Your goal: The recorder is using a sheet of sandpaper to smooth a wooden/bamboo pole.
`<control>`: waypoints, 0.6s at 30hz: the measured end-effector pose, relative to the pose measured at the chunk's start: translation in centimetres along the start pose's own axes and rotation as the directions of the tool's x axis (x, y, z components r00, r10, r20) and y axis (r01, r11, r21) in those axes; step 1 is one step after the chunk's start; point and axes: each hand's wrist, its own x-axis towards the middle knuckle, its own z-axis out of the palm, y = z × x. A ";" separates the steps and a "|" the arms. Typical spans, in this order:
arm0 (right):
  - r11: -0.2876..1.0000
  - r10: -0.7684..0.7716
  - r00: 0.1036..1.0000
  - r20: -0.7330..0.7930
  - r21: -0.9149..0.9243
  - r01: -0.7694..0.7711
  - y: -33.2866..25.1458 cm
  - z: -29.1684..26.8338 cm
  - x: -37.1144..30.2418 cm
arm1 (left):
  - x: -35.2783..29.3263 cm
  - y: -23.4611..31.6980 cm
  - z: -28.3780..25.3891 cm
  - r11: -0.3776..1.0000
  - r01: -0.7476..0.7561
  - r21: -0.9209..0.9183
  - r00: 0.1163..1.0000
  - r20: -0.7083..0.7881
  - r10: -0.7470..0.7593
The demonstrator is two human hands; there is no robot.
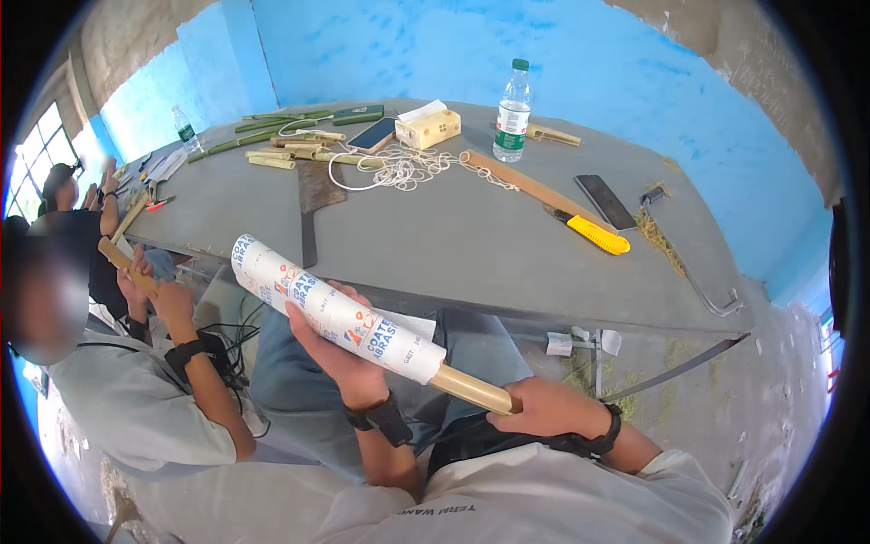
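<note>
A length of bamboo (473,390) slants across in front of my body. White-backed sandpaper (340,313) with printed marks is wrapped round its upper left part, and one edge of the sheet stands loose. My left hand (340,358) grips the sandpaper from below, its thumb on the near side and its fingers behind. With my right hand (553,408) I hold the bare lower right end of the bamboo. Both hands are closed and are above my lap, short of the table's near edge.
On the grey table (426,245) lie a cleaver (313,204), white string (399,168), a bamboo strip (535,186), a yellow utility knife (598,234), a phone (605,201), a fretsaw (689,258) and a water bottle (513,113). At left a co-worker's hands (159,281) hold bamboo.
</note>
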 end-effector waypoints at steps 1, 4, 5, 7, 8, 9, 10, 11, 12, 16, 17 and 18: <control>0.999 -0.020 1.000 0.018 0.032 0.020 0.2 -0.1 0.1 | -0.7 -0.3 -0.1 0.996 0.026 0.091 0.988 0.152 -0.040; 0.988 -0.037 0.997 -0.062 0.146 0.046 -0.3 1.4 0.6 | -2.8 -4.0 1.5 0.985 0.105 0.135 0.990 0.076 -0.116; 0.975 -0.038 0.987 -0.158 0.209 0.071 -0.5 1.4 0.9 | -3.5 -4.9 2.5 0.984 0.138 0.116 0.989 0.037 -0.143; 0.987 -0.049 0.987 -0.156 0.144 0.072 -1.1 0.6 0.2 | -3.3 -4.0 2.3 0.986 0.132 0.100 0.989 0.058 -0.138; 0.993 -0.069 0.987 -0.143 0.082 0.081 -1.2 0.1 0.3 | -2.8 -3.0 1.9 0.989 0.114 0.093 0.990 0.077 -0.122; 0.999 -0.048 0.998 -0.034 0.015 0.049 -0.7 -0.5 0.1 | -1.8 -1.8 1.1 0.995 0.066 0.077 0.985 0.151 -0.077; 0.998 -0.059 0.997 -0.043 0.007 0.060 -0.4 -0.7 0.0 | -0.9 -0.9 0.1 0.995 0.072 -0.074 0.987 0.146 -0.060; 1.000 -0.028 0.999 0.018 -0.003 0.028 -0.1 -0.7 -0.2 | -0.8 -1.0 -0.3 0.997 0.063 -0.044 0.989 0.136 -0.057; 1.000 0.005 0.997 0.079 -0.016 -0.004 0.1 -0.8 -0.3 | -0.7 -1.1 -0.5 0.998 0.054 -0.015 0.991 0.126 -0.052; 0.942 -0.161 0.960 -0.230 0.255 0.219 -0.3 1.1 0.3 | -3.6 -5.4 2.0 0.976 0.204 0.074 0.975 0.074 -0.209; 0.928 -0.181 0.947 -0.265 0.271 0.254 0.1 1.1 0.6 | -3.7 -5.3 2.1 0.976 0.200 0.091 0.977 0.058 -0.205; 0.926 -0.191 0.942 -0.275 0.268 0.266 0.2 0.5 0.5 | -3.7 -5.2 2.2 0.974 0.196 0.109 0.978 0.044 -0.202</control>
